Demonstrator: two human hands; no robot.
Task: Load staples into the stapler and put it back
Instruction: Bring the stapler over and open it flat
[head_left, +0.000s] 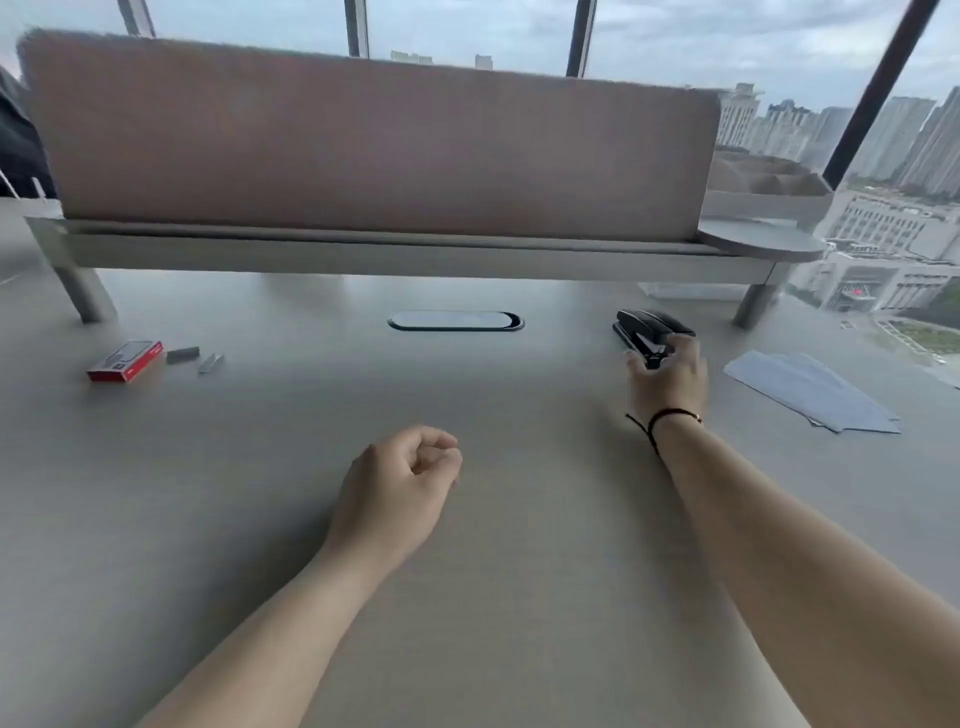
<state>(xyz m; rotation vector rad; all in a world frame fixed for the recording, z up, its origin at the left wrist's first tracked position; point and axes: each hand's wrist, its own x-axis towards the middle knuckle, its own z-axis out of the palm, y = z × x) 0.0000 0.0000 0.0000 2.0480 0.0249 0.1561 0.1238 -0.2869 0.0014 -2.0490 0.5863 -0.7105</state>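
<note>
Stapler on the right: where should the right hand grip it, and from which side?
Grip the stapler across the near end of its long, narrow body, coming from the near side, as the right hand is placed now. That end points toward the person; the far end sits near the shelf leg.

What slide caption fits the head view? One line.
Right hand grips black stapler; staples wait far left.
</note>
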